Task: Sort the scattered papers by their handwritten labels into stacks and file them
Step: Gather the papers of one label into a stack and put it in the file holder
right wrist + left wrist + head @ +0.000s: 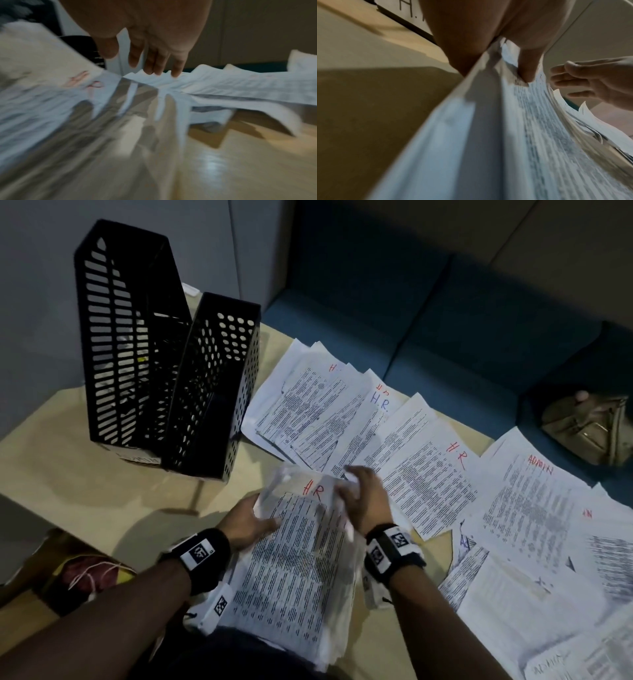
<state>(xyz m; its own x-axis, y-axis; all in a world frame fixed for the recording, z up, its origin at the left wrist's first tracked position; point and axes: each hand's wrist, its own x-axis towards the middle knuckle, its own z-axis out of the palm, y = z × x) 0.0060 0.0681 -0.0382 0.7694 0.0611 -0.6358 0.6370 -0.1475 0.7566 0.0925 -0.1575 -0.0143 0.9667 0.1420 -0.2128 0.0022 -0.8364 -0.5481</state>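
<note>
The left hand (247, 522) pinches the lifted H.R stack (298, 563) at its edge, the right hand (363, 498) hangs slack-fingered just beyond over loose sheets (404, 460), and a weak pinch could spill pages before the far bins (164, 364).

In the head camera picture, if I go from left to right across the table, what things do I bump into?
Tall black file holder → shorter black file holder → H.R. stack held by the left hand → spread H.R. papers → ADMIN papers.
</note>
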